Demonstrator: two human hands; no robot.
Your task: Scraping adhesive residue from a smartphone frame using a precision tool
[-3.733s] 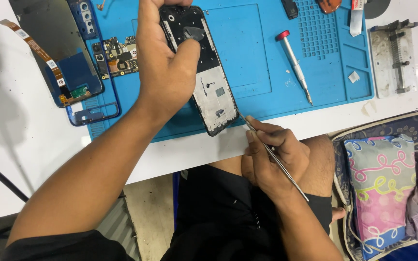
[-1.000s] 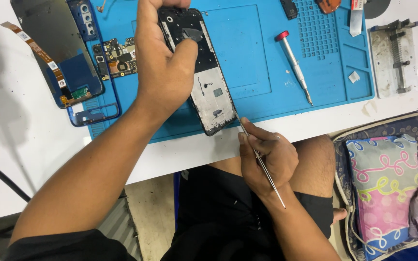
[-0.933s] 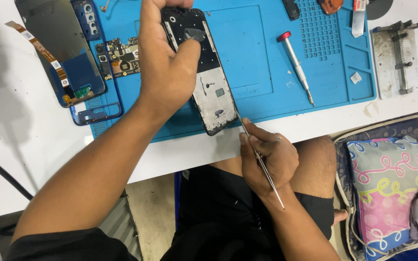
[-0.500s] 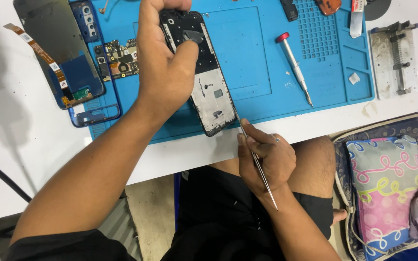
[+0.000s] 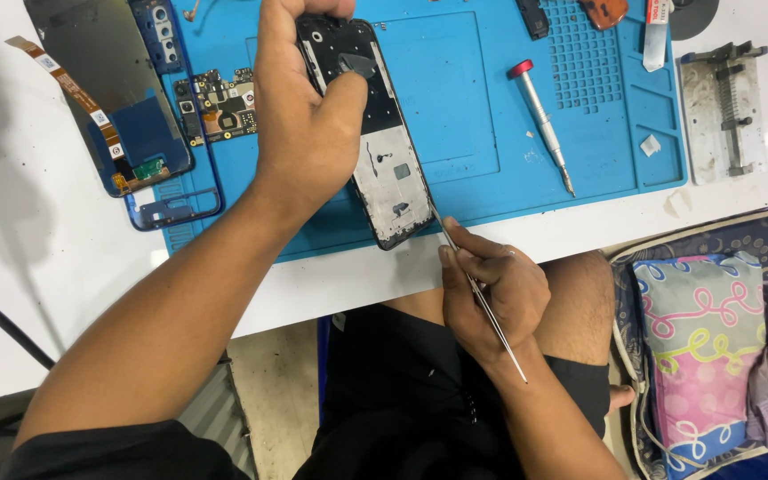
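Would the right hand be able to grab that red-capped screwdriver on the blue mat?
Probably yes, after putting down its tweezers: the screwdriver lies alone on the mat, nothing between it and the right hand.

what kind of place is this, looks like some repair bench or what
Most likely a phone repair bench. A blue work mat covers the white table, the left hand holds an opened phone frame, the right hand holds tweezers, and a circuit board and screwdriver lie nearby.
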